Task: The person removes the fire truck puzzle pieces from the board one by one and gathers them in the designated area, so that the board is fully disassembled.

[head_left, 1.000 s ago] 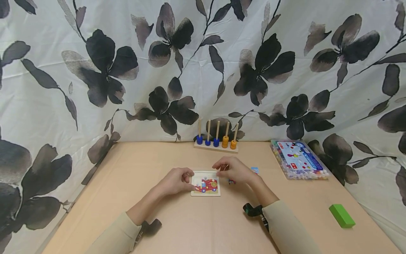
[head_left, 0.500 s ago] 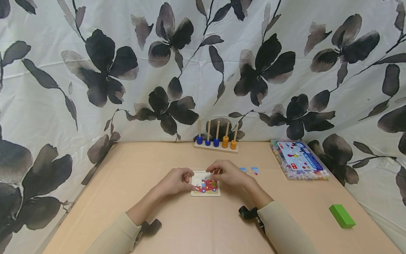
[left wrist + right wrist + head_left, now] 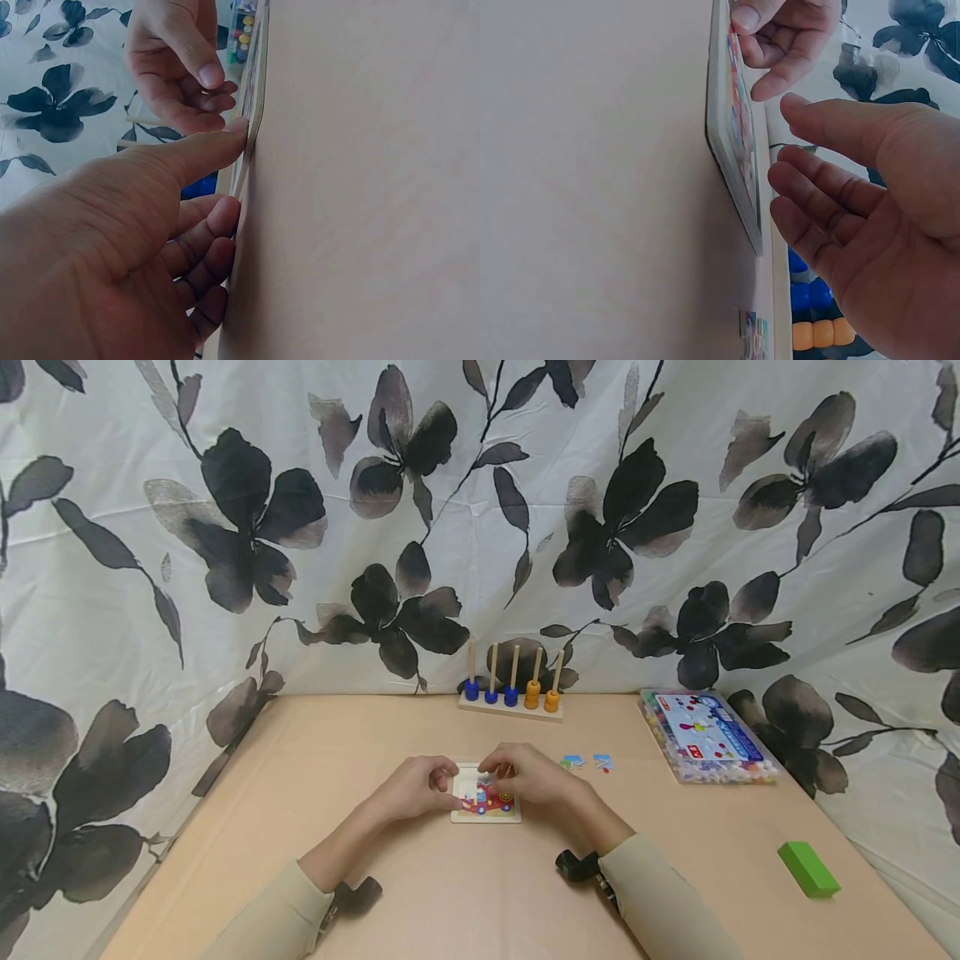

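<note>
A small wooden puzzle board (image 3: 486,817) with a red vehicle picture lies mid-table. At its left edge is my left hand (image 3: 414,789), thumb over the lower corner and curled fingers along the side. The left wrist view shows this thumb (image 3: 238,131) right at the board's rim. My right hand (image 3: 538,774) hovers over the board's upper right part, covering some of the picture. In the right wrist view its thumb (image 3: 832,124) and fingers stand apart from the board, with nothing visible between them. Two loose puzzle pieces lie right of the hand, one blue-green (image 3: 573,761), one blue (image 3: 603,762).
A wooden peg stand (image 3: 510,705) with blue and orange beads stands at the back. Back right lies a clear bead box (image 3: 708,739) with a printed cover. A green block (image 3: 808,870) sits at the right. Behind the table hangs a flower-print cloth (image 3: 480,527).
My right hand has moved left and slightly down, over the upper right part of the board. The blue-green piece behind it has come into sight. My left hand has stayed put.
</note>
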A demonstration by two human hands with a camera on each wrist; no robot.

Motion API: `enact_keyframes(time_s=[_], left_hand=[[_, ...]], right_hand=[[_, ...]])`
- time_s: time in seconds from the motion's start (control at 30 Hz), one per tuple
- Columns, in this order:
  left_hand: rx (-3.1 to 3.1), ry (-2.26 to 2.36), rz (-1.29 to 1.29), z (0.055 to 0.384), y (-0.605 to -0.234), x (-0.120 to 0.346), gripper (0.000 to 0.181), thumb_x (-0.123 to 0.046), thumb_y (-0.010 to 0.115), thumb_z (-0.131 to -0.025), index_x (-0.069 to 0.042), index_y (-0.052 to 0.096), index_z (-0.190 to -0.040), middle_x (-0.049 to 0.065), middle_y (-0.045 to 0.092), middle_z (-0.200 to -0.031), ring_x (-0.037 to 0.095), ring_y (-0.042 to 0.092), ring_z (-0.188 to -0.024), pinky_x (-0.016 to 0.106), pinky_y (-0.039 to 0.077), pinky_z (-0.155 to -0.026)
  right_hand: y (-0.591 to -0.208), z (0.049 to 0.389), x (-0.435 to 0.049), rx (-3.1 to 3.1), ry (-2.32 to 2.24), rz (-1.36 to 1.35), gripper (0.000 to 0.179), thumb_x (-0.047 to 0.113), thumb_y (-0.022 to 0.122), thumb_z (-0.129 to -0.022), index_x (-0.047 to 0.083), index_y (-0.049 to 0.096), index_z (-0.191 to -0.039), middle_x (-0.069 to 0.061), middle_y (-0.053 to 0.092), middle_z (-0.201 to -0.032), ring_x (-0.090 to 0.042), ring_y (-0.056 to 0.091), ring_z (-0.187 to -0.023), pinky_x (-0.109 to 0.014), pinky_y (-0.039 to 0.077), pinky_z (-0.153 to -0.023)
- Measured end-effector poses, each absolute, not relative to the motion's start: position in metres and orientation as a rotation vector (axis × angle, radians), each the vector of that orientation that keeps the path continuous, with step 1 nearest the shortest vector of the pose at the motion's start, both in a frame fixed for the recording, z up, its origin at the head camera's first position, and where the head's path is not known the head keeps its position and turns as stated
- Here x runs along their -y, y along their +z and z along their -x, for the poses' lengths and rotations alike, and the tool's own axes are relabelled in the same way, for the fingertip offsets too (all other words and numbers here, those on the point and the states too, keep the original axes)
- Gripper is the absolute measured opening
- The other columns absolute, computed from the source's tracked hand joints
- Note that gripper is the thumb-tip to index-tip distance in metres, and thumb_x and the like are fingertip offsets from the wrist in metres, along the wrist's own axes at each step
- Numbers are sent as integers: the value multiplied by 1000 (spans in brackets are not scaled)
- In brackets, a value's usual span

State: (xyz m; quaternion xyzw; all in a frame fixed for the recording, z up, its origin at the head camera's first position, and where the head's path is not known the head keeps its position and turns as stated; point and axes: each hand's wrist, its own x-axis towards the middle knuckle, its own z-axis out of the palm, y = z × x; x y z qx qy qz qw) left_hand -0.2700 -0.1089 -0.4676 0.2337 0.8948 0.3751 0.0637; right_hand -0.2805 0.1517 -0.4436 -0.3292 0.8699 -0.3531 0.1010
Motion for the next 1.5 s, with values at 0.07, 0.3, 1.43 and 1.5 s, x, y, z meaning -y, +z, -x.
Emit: enact_keyframes(time_s=[0.07, 0.3, 1.43, 1.5], left_hand=[[-2701, 1137, -710, 270, -467, 109, 50, -28, 93, -78, -5, 70, -117, -4, 62, -80, 10, 55, -73, 25, 45, -69], [-2717, 1125, -720, 269, -466, 110, 49, -29, 93, -78, -6, 70, -115, -6, 61, -79, 10, 55, -72, 25, 44, -68], [-2722, 1116, -750, 269, -466, 108, 49, -29, 92, -78, -5, 70, -114, -3, 63, -80, 10, 55, -72, 26, 44, -70], [-2721, 1120, -748, 269, -466, 108, 48, -29, 92, -78, -5, 70, -114, -3, 63, -80, 10, 55, -72, 26, 44, -70]], right_hand=[[-445, 281, -151, -2574, -1029, 978, 29, 12, 76, -94, 6, 74, -122, -4, 70, -109, -18, 62, -95, -29, 52, -85], [-449, 282, -148, -2567, -967, 997, 26, 10, 75, -96, 7, 75, -122, -3, 68, -109, -15, 60, -93, -28, 51, -80], [-452, 279, -140, -2634, -802, 1024, 19, 11, 73, -97, 13, 77, -116, 1, 62, -112, -15, 56, -95, -29, 47, -85], [-452, 279, -140, -2632, -804, 1019, 19, 11, 73, -98, 13, 76, -116, 1, 62, -112, -15, 56, -96, -29, 47, -85]])
